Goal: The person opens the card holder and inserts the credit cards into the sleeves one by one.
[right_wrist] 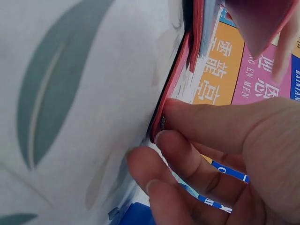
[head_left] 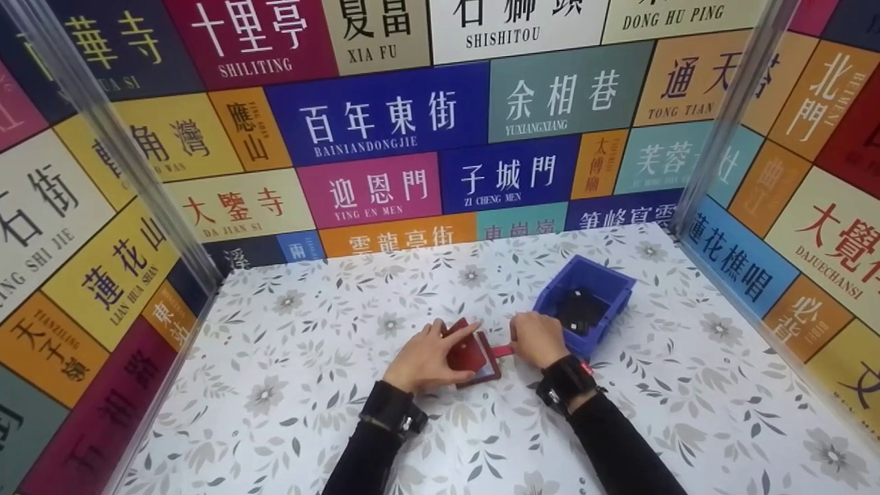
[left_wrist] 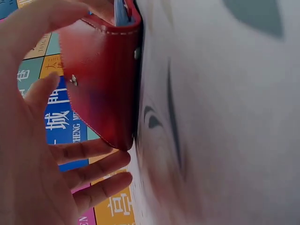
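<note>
A red leather card holder (head_left: 462,356) with white stitching and a metal snap lies on the table, its cover partly raised. My left hand (head_left: 423,359) holds it, thumb along the near edge and fingers at the far edge. Pale clear sleeves (right_wrist: 209,23) show between the covers in the right wrist view. From the holder's right side runs a narrow red strap (head_left: 502,350). My right hand (head_left: 538,338) pinches the strap's end between thumb and index finger, close to the tabletop. A snap (right_wrist: 163,121) shows at that end, partly covered by the fingertips.
A blue plastic bin (head_left: 614,280) stands just beyond my right hand, with black items (head_left: 583,311) inside. The table (head_left: 275,412) has a white floral cover. Panels printed with place names (head_left: 385,117) enclose the back and both sides.
</note>
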Action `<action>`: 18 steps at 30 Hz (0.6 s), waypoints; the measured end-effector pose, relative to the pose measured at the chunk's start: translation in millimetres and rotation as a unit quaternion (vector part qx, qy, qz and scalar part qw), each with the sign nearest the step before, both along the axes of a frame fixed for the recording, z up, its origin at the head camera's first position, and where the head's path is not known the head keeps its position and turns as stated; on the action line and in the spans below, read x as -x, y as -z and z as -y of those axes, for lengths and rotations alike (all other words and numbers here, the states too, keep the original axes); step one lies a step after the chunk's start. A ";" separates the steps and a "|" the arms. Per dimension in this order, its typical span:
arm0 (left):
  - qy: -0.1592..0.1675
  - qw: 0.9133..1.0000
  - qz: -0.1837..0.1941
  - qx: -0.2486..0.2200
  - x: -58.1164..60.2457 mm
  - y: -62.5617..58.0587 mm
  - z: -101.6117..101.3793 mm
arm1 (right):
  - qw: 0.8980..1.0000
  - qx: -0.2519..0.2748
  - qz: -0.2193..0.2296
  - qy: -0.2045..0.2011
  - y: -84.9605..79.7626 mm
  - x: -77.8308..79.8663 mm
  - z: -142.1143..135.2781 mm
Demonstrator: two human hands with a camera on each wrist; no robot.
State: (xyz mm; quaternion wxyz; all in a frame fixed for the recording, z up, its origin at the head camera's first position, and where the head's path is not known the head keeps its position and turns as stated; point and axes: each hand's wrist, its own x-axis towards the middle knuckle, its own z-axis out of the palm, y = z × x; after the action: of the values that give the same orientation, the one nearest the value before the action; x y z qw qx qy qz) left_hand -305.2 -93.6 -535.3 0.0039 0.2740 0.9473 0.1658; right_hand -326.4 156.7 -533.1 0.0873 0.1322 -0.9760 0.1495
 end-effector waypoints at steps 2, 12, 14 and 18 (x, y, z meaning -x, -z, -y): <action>0.007 1.000 0.009 -0.018 0.9 -3.1 2.9 | 1.000 0.000 0.003 0.000 0.0 0.3 -0.4; 0.000 0.994 0.080 -0.080 3.3 -29.1 42.0 | 1.000 0.003 0.016 0.003 -2.1 -0.9 -1.1; -0.012 0.993 0.097 -0.066 2.0 -28.9 48.3 | 1.000 0.003 0.005 -0.001 -1.3 -0.9 -1.3; -0.037 0.990 0.127 -0.050 -1.1 -24.4 53.8 | 1.000 0.003 -0.006 -0.005 1.0 -0.6 -0.9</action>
State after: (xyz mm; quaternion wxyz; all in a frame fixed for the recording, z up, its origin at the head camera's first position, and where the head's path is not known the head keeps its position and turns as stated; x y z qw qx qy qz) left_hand -304.0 -147.4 -510.9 0.1046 0.2157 0.9389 0.2470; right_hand -325.8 157.6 -534.2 0.0925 0.1379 -0.9743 0.1523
